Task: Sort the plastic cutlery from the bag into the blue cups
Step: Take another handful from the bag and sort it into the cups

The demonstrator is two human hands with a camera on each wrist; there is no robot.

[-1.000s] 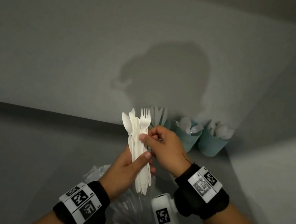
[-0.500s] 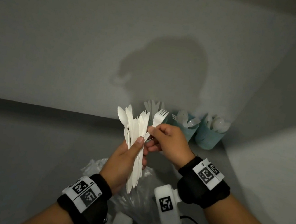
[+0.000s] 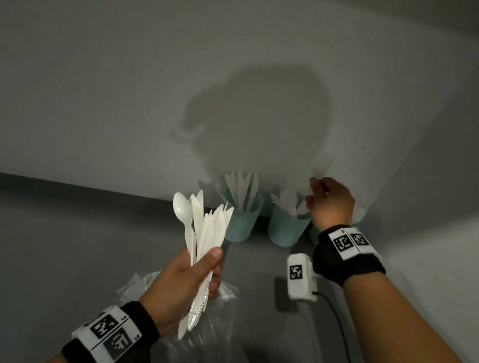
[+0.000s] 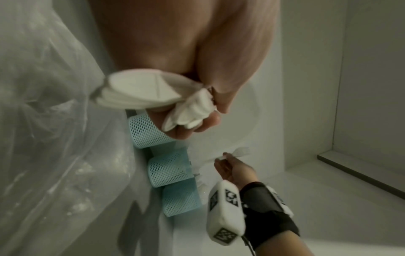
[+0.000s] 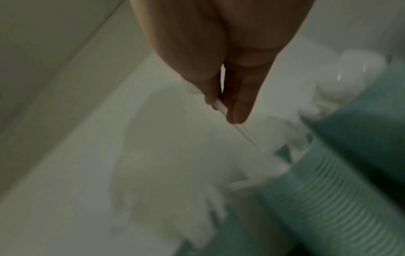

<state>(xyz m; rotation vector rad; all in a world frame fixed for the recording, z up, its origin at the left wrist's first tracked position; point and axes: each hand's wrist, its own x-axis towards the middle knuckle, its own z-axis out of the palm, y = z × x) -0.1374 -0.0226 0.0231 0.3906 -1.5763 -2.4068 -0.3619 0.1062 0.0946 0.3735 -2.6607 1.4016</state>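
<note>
My left hand [image 3: 184, 282] is clenched around a bundle of white plastic cutlery [image 3: 205, 238], thumb pressed across the handles, the heads fanned upward; I can make out one spoon [image 3: 181, 208] at its left edge and several knife blades, though the overlap keeps me from counting the pieces. Directly below that hand lies the clear plastic bag [image 3: 206, 342], crumpled on the grey tabletop [image 3: 18, 240]. My right hand [image 3: 330, 203] is well apart from the left, forward and to the right, pinching a single fork [image 3: 322, 164] by its handle between thumb and fingertips, tines pointing up, blurred. It hovers just above the middle blue cup [image 3: 285, 228], which already holds forks. To the left of that hand stands the left blue cup [image 3: 240, 219] with knives upright in it; a third blue cup [image 4: 180, 201] is mostly hidden behind my right wrist in the head view, and the left wrist view shows all three in a row against the wall. Both wrists wear black bands with black-and-white square code markers; I can read no writing on them.
</note>
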